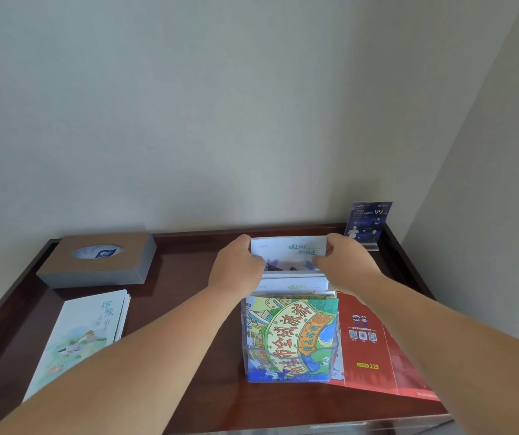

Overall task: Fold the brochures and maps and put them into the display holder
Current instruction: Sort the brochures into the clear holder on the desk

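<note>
Brochure [289, 252] sits half-in at the holder's [244, 340] 12 o'clock slot — left hand [236, 266] pinching its 9 o'clock edge, right hand [344, 260] its 3 o'clock. Pushed down skewed, it could snag on leaflets [296, 287] already there (rather crowded) and crumple.

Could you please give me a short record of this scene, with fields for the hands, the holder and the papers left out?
Left hand: grips the left edge of the white brochure
Right hand: grips its right edge
White brochure: upright over the back of the display holder
Display holder: clear, on the desk, colourful map in front
Left out: red leaflet flat at the holder's right; pale brochure stack at left
Other: tissue box, blue card stand
</note>
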The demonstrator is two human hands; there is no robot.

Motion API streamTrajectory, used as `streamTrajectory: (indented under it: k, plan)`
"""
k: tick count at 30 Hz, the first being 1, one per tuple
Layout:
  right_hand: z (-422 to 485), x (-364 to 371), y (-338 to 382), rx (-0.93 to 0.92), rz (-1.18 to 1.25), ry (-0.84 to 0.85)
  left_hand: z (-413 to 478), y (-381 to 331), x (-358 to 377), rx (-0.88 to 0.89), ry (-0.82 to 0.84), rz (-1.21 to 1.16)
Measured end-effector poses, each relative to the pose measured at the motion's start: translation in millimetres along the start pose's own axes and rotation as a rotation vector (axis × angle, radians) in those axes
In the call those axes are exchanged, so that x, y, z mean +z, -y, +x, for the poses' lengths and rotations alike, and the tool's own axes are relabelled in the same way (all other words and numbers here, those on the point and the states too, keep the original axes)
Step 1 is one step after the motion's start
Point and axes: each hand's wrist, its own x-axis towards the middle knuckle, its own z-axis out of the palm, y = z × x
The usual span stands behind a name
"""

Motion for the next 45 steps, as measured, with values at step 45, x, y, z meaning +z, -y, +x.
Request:
streamTrajectory:
  k: [45]
  plan:
    - [-57.0, 262.7, 252.3, -0.092, -0.020, 0.494, -24.9, 329.4, -197.8, -0.479, -0.084, 0.176]
